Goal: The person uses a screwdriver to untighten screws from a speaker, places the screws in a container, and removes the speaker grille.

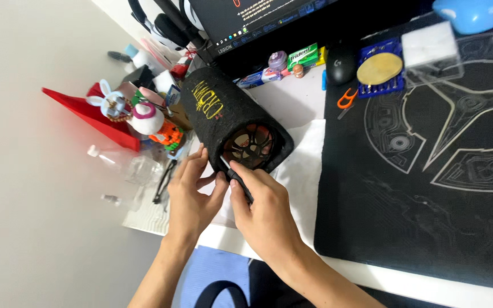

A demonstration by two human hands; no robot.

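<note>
Lying on its side on one white paper sheet (306,165), one black felt-covered cylindrical speaker (229,122) has its round grille end partly hidden by two hands. Right hand (263,208) is clenched around one slim black tool (238,181), tip obscured at the rim. Left hand (192,194) braces the rim, fingers extended, grasping nothing.

A black felt-covered tube speaker (232,122) lies on its side on the table (292,102). At its six o'clock rim, the right hand (261,208) grips a thin dark tool (238,181), perhaps a screwdriver. The left hand (191,194) touches the rim at seven o'clock.
</note>
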